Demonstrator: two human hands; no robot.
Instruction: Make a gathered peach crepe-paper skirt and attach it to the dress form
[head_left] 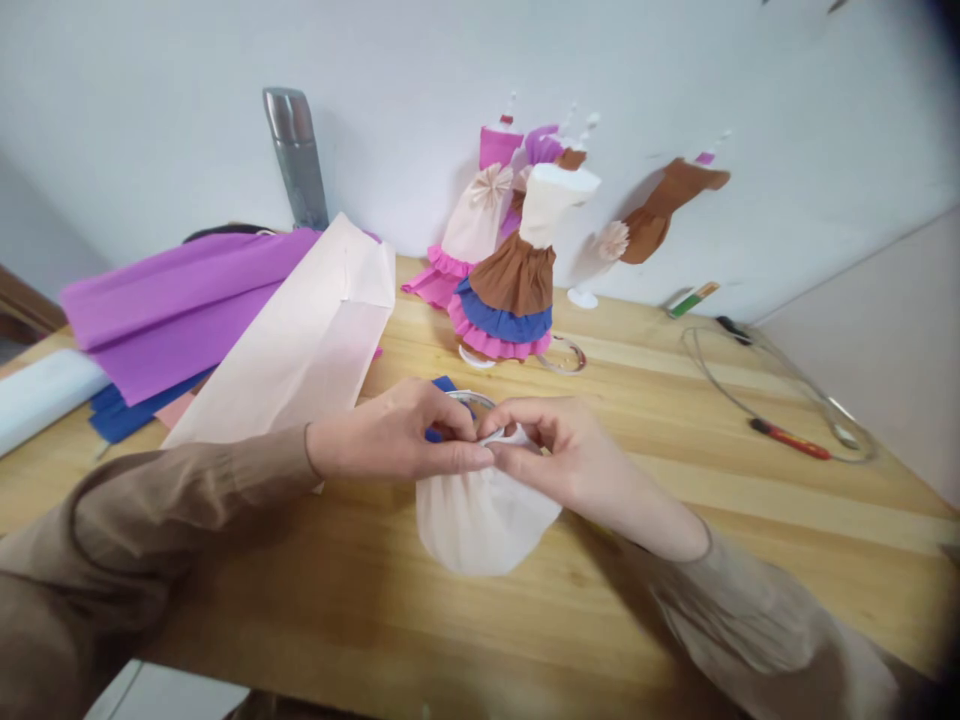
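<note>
Both hands meet over a pale cream piece of crepe paper point(480, 530), gathered in small pleats along its top edge and flaring out below. My left hand point(397, 430) pinches the gathered edge between thumb and fingers. From the other side my right hand point(555, 450) pinches the same edge, its thumb close to the left thumb. Just behind the fingers lie a roll of tape point(472, 397) and a bit of blue paper point(444, 384), both partly hidden by the hands.
Miniature dress forms stand at the back, one in a layered brown, blue and pink skirt point(514, 280), another in a brown dress point(660, 215). Folded purple paper point(187, 300) and cream paper point(300, 340) lie left, near a grey bottle point(296, 160). A red-handled tool point(791, 438) with a cable lies right.
</note>
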